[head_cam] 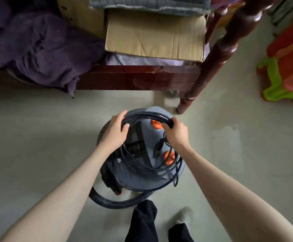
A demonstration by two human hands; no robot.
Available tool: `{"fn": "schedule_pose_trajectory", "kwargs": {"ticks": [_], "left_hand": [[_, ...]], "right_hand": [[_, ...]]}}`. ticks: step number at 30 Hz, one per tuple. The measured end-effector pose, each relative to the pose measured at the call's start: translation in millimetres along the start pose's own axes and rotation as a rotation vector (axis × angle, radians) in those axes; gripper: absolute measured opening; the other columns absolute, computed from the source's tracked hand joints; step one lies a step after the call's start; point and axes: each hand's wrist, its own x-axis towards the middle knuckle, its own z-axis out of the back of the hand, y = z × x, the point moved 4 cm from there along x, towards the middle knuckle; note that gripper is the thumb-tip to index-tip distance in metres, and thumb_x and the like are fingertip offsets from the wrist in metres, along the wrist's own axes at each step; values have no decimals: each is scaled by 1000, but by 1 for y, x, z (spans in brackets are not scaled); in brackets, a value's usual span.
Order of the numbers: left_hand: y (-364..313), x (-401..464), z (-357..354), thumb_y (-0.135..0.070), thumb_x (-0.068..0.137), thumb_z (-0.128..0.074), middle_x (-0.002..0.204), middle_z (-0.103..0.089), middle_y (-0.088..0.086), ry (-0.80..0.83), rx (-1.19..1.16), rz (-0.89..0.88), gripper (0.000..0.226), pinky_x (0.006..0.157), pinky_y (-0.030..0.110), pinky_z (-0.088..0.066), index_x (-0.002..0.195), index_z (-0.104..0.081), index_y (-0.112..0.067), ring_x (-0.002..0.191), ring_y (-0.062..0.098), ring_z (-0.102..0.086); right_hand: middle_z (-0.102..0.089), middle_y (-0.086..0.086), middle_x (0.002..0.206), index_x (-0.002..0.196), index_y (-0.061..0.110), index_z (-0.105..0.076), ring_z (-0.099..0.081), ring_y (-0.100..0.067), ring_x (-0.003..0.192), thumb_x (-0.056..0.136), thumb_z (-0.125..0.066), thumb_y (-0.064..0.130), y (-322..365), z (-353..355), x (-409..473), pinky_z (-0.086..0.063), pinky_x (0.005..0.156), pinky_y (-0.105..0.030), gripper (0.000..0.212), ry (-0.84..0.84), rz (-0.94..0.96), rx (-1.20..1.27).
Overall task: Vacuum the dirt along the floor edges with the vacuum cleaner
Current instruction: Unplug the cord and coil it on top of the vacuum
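The grey drum-shaped vacuum cleaner (pixel 142 165) stands on the pale floor (pixel 37 128) near the dark red wooden bed's corner post (pixel 217 55). Both hands grip its coiled black power cord (pixel 147 117): left hand (pixel 117 131) curled round the loop's left side, right hand (pixel 176 132) clamped on the right.

Soft even daylight (edges warped)

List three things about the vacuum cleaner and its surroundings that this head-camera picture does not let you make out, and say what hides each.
1. Hose nozzle: head view; the ribbed hose runs behind the vacuum cleaner, so its end is hidden.
2. Cord plug: the coiled power cord, gripped by the left hand and right hand, overlaps itself; no plug is clearly seen.
3. Floor edge under the bed: the bed frame and purple blanket cover it.
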Motion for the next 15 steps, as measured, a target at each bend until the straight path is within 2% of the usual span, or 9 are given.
{"fn": "schedule_pose_trajectory", "kwargs": {"ticks": [1,3,6,8,11,13,15], "left_hand": [[5,-3,-10,-22,97,-49,151,-31,8,-11,136,-103,53,110,31,-23,147,-32,-19,137,23,-31],[14,-14,-29,-32,93,-56,158,-14,13,9,372,-297,65,115,42,-18,150,-28,-19,144,33,-17],[26,-19,-43,-44,85,-65,158,-8,19,18,498,-365,82,111,56,-23,151,-24,-16,142,44,-16],[27,-16,-44,-46,84,-65,159,-7,17,11,488,-364,87,110,56,-26,151,-20,-14,143,42,-16],[29,-14,-44,-56,87,-49,159,7,4,12,459,-316,88,111,50,-25,153,-9,-12,146,32,-7],[29,-15,-45,-62,86,-36,157,12,0,17,470,-276,90,112,47,-23,152,-7,-7,147,32,-7],[25,-15,-47,-62,87,-32,157,12,2,33,492,-263,90,112,47,-24,151,-9,-3,146,36,-10]], "right_hand": [[-65,-11,98,110,4,-60,-55,-31,94,95,-57,19,-4,-6,6,-33,71,-31,21,-20,-1,-33],[-60,-17,122,127,2,-56,-51,-36,114,95,-55,13,-8,-12,7,-36,92,-37,34,-75,63,-133],[-50,-20,140,141,3,-47,-44,-39,128,93,-54,10,-6,-20,-17,-32,110,-47,50,-211,280,-287],[-46,-20,146,142,5,-48,-43,-40,135,91,-58,19,-12,-35,-41,-30,113,-58,54,-235,392,-452],[-49,-16,145,140,12,-54,-40,-37,138,91,-62,36,-25,-61,-61,-22,112,-62,55,-182,399,-683],[-51,-13,145,140,16,-54,-36,-34,141,95,-49,43,-30,-67,-59,-19,113,-61,52,-163,375,-759],[-51,-11,145,141,18,-53,-35,-33,142,96,-35,45,-34,-68,-54,-18,114,-60,55,-150,363,-775]]}}
